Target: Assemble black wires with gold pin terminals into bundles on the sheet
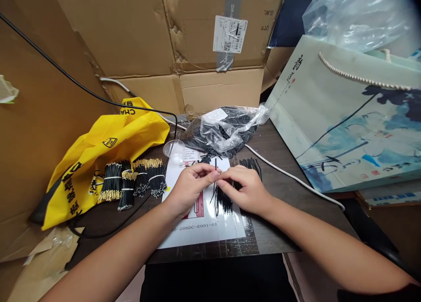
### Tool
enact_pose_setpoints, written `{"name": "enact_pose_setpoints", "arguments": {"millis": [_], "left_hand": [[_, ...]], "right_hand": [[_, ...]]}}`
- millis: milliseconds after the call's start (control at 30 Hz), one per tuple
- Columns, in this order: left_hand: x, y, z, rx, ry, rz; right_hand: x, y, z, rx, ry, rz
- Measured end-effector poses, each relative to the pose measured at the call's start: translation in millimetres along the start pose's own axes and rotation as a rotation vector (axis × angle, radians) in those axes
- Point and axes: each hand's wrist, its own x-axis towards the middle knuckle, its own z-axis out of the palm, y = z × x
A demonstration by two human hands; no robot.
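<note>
My left hand is closed in a pinch, with a thin black wire sticking up at its fingertips. Right against it, my right hand pinches at the same spot; its fingers hide what lies between them. Below the fingertips, a bunch of loose black wires lies on a printed sheet. Short black pieces are heaped just beyond my hands. More black wires lie on the table right of the sheet.
Banded bundles of black wires with gold ends lie at left by a yellow bag. Behind are a clear plastic bag of black material and a round clear lid. A white cable crosses right, near a paper bag. Cardboard encloses the back.
</note>
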Motion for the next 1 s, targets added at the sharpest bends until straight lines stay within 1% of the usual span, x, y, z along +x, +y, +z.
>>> {"name": "enact_pose_setpoints", "arguments": {"millis": [200, 300, 367, 433, 500, 567, 633, 700, 767, 833, 1000], "left_hand": [[-1.1, -1.0, 1.5, -0.020, 0.061, 0.005], [-0.2, 0.0, 1.2, -0.017, 0.041, 0.004], [0.5, 1.7, 0.4, 0.012, 0.006, 0.000], [0.7, 4.1, -0.9, 0.086, -0.044, -0.016], [-0.5, 6.4, -2.4, 0.239, -0.096, -0.035], [-3.1, 7.6, -3.5, 0.488, -0.136, 0.000], [-6.2, 6.9, -3.9, 0.789, -0.146, 0.127], [-8.2, 4.4, -4.0, 1.044, -0.147, 0.275], [-8.4, 1.1, -4.0, 1.198, -0.151, 0.363], [-7.2, -2.0, -3.7, 1.276, -0.175, 0.392], [-5.3, -4.9, -2.0, 1.390, -0.238, 0.398]], "right_hand": [[0.9, -10.2, 8.1, 0.130, -0.001, 0.047], [1.6, -11.9, 8.4, 0.162, -0.007, 0.071], [3.5, -11.1, 1.5, 0.149, -0.034, 0.072], [6.8, -7.7, -15.4, 0.111, -0.099, 0.086], [9.9, -0.1, -41.9, 0.032, -0.197, 0.149], [11.1, 12.3, -72.8, -0.091, -0.277, 0.270], [9.2, 28.2, -100.1, -0.236, -0.379, 0.423], [5.1, 44.2, -118.2, -0.381, -0.479, 0.547], [1.1, 56.5, -125.9, -0.487, -0.569, 0.634], [-1.1, 62.8, -125.8, -0.564, -0.622, 0.688], [1.1, 58.2, -116.8, -0.642, -0.680, 0.696]]}}
